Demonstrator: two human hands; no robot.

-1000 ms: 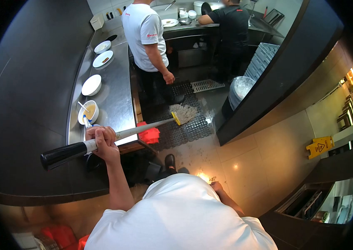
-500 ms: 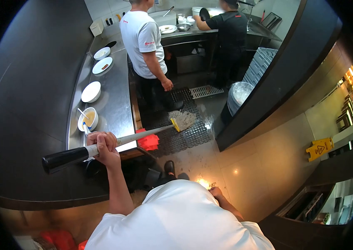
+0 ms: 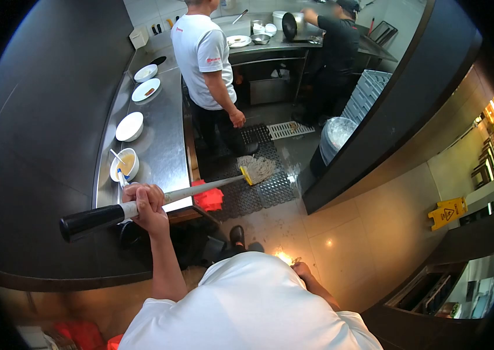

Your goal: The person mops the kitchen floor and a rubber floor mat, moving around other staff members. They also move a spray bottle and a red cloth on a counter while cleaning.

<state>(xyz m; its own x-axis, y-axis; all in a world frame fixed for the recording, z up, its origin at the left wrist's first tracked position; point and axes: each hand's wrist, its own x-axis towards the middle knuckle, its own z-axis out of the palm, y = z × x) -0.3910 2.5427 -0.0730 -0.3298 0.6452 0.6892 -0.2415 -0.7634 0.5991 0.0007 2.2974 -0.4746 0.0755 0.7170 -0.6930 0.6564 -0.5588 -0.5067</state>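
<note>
My left hand point(image 3: 146, 207) is closed around the handle of a mop point(image 3: 200, 189). The handle slants away from a thick black grip end point(image 3: 89, 223) to a yellow clamp and a stringy mop head point(image 3: 260, 169), which rests on a black perforated floor mat point(image 3: 270, 189). Low beside my body hangs my right hand point(image 3: 302, 270), away from the mop. My white shirt hides part of it, so its fingers do not show clearly.
Bowls and plates line a steel counter point(image 3: 162, 125) on the left. One person point(image 3: 203, 64) stands beyond the mop; another point(image 3: 337, 46) handles a dark pot point(image 3: 289, 27). A lined bin point(image 3: 335, 137), stacked crates point(image 3: 368, 93), a dark partition point(image 3: 369, 134) and a yellow caution sign point(image 3: 447, 213) stand rightward.
The person in dark clothes has shifted right, and the dark pot is now tipped further onto its side. My view has moved slightly; my hands and the mop look much the same.
</note>
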